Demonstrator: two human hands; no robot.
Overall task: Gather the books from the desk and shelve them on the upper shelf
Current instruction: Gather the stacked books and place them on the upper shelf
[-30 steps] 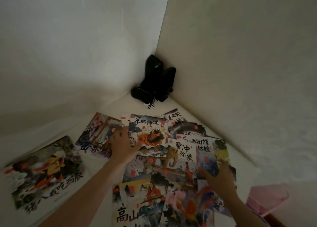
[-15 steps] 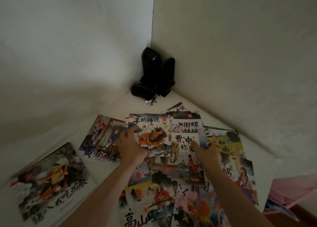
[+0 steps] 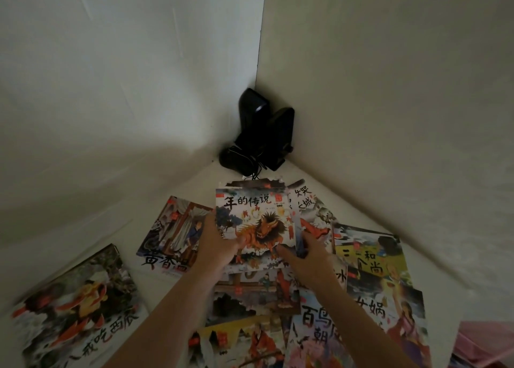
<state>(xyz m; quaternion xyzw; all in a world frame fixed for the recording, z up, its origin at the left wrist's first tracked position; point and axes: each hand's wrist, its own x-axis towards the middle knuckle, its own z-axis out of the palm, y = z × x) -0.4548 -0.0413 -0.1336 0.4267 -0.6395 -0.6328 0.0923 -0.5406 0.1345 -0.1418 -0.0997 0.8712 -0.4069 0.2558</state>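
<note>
年的传说 is read on the lion-beast book (image 3: 251,223); 三个和尚 is seen on the yellow-green book (image 3: 370,259); 百鸟朝 is shown on another cover (image 3: 319,328).

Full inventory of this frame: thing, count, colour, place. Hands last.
lion-beast book: one, multicoloured cover, top of a small gathered stack, held in both hands at centre.
loose picture books: count unclear because they overlap, multicoloured covers, spread flat on the desk around and under the hands.
far-left book: one, dark cover with orange figure, lying apart at lower left.
speakers: two, black, in the back corner, cables at their base.
desk: one, white, set into the corner.
walls: two, white.
pink object: one, lower right edge, unidentifiable.
left hand: grips the stack's left edge.
right hand: grips its lower right corner.
</note>
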